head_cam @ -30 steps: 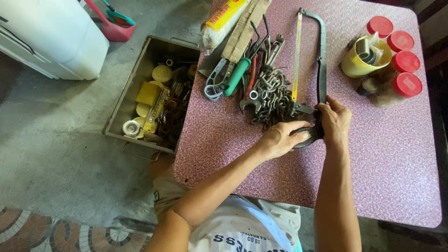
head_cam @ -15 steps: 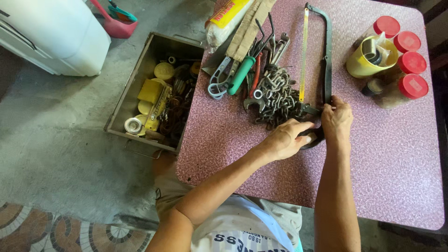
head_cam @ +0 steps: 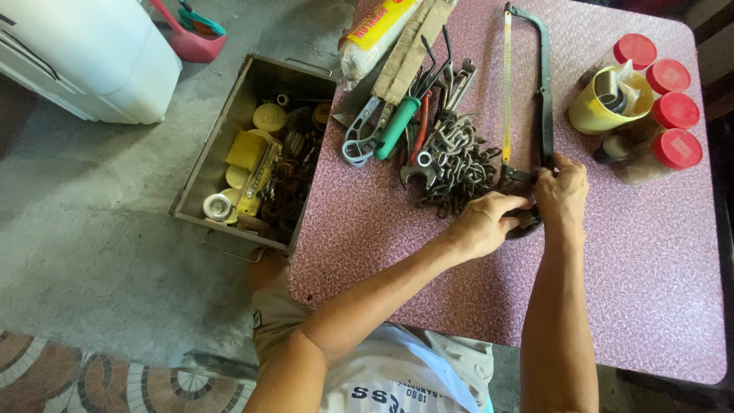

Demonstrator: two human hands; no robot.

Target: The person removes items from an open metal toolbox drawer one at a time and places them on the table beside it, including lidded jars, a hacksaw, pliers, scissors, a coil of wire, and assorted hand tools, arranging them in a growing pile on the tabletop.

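An open grey metal toolbox (head_cam: 229, 145) crammed with yellow parts sits on the floor off the table's left edge. On the speckled pink table (head_cam: 650, 268), a heap of rusty steel chain and wrenches (head_cam: 451, 157) lies just beside the left hand (head_cam: 489, 223), whose fingers curl around the handle end of the black hacksaw with the yellow blade (head_cam: 544, 84). The right hand (head_cam: 562, 191) pinches the frame near the blade's lower fastening. Judging from this, the toothed blade could nick a finger if either grip slips, and the red-lidded jars (head_cam: 665, 107) near the far right corner could be knocked.
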